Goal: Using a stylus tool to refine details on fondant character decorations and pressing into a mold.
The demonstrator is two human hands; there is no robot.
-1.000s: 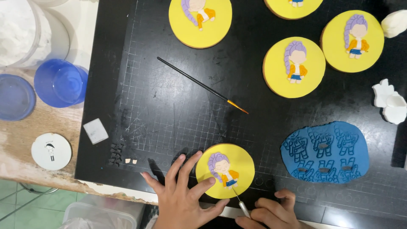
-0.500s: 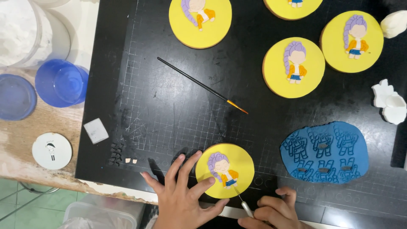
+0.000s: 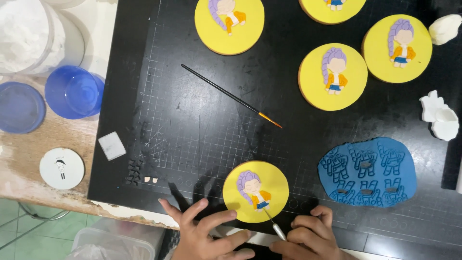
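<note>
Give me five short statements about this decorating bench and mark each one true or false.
1. The right hand holds a thin metal tool whose tip meets the figure on the nearest yellow cookie. True.
2. The left hand lies flat on the blue fondant sheet. False: its fingertips steady the nearest cookie's edge.
3. The paintbrush lies loose on the black cutting mat. True.
4. The blue cup stands on the mat. False: it stands on the wooden table left of it.
5. The blue sheet is uncut. False: figure shapes are pressed into it.
</note>
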